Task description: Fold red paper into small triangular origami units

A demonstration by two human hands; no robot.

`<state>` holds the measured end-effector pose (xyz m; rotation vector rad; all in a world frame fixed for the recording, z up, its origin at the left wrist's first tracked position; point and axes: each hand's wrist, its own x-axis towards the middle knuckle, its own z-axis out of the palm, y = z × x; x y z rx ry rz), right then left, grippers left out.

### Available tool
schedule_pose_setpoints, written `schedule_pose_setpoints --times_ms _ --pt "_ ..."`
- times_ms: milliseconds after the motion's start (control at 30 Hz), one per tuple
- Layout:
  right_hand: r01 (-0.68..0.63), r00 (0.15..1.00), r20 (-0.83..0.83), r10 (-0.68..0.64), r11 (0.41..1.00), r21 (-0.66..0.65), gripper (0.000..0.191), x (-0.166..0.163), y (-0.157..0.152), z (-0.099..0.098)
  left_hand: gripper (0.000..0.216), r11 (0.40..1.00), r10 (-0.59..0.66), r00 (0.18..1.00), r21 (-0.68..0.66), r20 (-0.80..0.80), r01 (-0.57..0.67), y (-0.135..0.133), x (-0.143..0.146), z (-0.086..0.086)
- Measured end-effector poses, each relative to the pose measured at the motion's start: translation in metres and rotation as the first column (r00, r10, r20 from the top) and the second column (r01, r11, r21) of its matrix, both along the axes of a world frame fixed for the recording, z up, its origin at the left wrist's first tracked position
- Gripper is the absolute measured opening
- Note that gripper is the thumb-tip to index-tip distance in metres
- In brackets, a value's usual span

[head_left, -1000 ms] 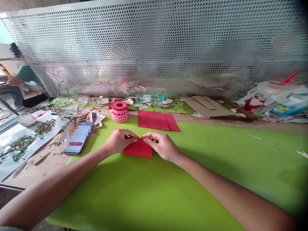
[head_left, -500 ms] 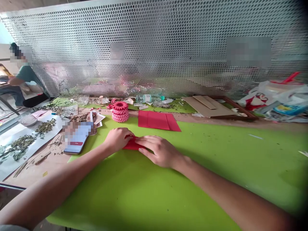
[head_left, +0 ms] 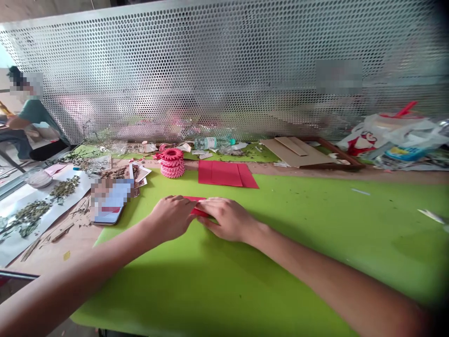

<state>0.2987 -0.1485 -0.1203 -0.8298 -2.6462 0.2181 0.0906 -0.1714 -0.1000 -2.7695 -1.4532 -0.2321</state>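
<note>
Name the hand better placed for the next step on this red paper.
Probably the right hand: its fingers lie across the middle of the red paper, where they could press or lift it. The left hand sits at the paper's left end, better suited to steadying it.

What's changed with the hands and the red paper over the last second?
The hands no longer pinch the top edge of the red paper. The right hand has slid over it toward the left hand, both pressing down, leaving only a sliver showing. The pink paper stack and red folded sheet stayed put.
</note>
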Motion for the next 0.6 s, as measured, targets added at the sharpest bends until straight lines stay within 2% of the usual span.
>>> schedule_pose_setpoints --times_ms 100,300,500,600 --pt "0.018 1.000 0.013 -0.018 1.000 0.003 0.040 0.000 0.001 -0.004 0.037 0.999 -0.036 0.999 -0.004 -0.038 0.036 -0.017 -0.013 -0.004" --pt "0.036 0.999 0.030 -0.035 0.999 -0.005 0.040 -0.002 0.000 -0.005 0.049 0.998 -0.057 0.998 0.006 0.039 0.057 -0.040 -0.048 -0.020" --pt "0.041 0.994 0.098 -0.045 0.998 0.039 0.059 -0.003 -0.004 0.002 0.054 0.999 -0.047 0.992 -0.016 0.117 0.049 -0.042 -0.048 -0.026" --pt "0.013 0.992 0.126 -0.026 0.995 0.100 0.063 -0.008 -0.009 0.003 0.056 0.998 -0.051 0.991 -0.014 0.127 0.053 -0.041 -0.048 -0.027"
